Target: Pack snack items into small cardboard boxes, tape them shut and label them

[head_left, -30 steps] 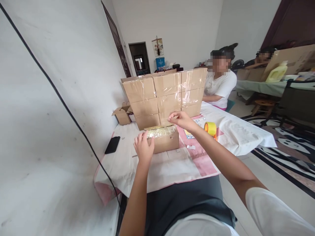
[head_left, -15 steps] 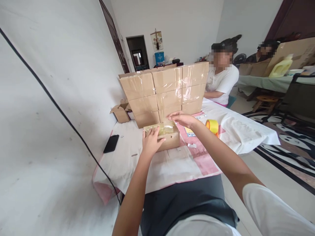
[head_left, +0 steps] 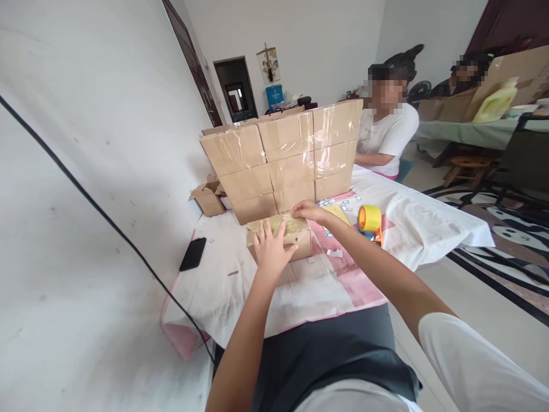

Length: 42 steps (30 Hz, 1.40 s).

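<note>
A small cardboard box (head_left: 302,246) with shiny clear tape across its top lies in front of me on the cloth-covered table. My left hand (head_left: 273,249) rests on the near left part of the box, fingers spread over its top and front edge. At the far right of the top is my right hand (head_left: 309,212), its fingers bent and drawn together at the taped surface. Whatever is between those fingertips is too small to make out. To the right stands a yellow roll of tape (head_left: 370,218) on an orange and blue dispenser.
A stack of taped cardboard boxes (head_left: 291,163) rises right behind the small box. An open carton (head_left: 208,197) and a black phone (head_left: 193,254) are at left by the wall. A person in a white shirt (head_left: 388,137) sits beyond the table; another is farther back.
My right hand has come down onto the box top, its fingers now bent together. My left hand has shifted slightly right along the box, fingers still spread. The view has tilted a little.
</note>
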Available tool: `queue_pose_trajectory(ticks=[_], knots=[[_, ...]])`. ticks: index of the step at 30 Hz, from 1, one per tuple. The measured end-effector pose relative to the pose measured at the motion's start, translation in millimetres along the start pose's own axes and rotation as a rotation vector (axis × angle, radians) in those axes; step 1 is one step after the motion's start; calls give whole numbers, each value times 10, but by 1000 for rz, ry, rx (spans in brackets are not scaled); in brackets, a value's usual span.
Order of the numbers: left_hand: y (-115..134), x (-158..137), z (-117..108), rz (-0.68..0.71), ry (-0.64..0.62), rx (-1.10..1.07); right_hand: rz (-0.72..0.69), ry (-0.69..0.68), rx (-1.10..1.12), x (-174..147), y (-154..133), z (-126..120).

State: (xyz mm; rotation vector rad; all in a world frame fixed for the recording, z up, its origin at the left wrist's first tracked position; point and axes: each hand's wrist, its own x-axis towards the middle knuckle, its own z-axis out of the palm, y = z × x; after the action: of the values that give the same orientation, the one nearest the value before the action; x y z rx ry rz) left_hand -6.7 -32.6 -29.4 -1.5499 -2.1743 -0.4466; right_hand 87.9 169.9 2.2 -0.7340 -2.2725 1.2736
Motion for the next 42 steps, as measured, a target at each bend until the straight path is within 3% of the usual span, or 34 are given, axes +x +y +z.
queue_pose_trajectory(ticks=[4,10,16,19,22,26,30,35,42], knots=[[199,-5,65,45,39,-3,48,123,-104,55,13,108],[224,-77,189,2,22,-97,164,352,-239,180,36,205],[255,-139,210,-42,12,-167,134,208,-233,256,83,124],[289,-140,187,-63,16,-170,154,305,-271,234,186,28],[295,-105,159,-67,8,-168,159,361,-311,15,395,-135],[264,-25,155,-40,-2,-166,165,184,-361,-653,760,-250],[245,-8,189,-21,26,-176,159,66,-452,-1231,992,-150],[256,-70,204,-28,39,-171,123,46,-509,-1314,1031,-23],[259,-85,200,-25,31,-157,58,13,-482,-1377,1018,-65]])
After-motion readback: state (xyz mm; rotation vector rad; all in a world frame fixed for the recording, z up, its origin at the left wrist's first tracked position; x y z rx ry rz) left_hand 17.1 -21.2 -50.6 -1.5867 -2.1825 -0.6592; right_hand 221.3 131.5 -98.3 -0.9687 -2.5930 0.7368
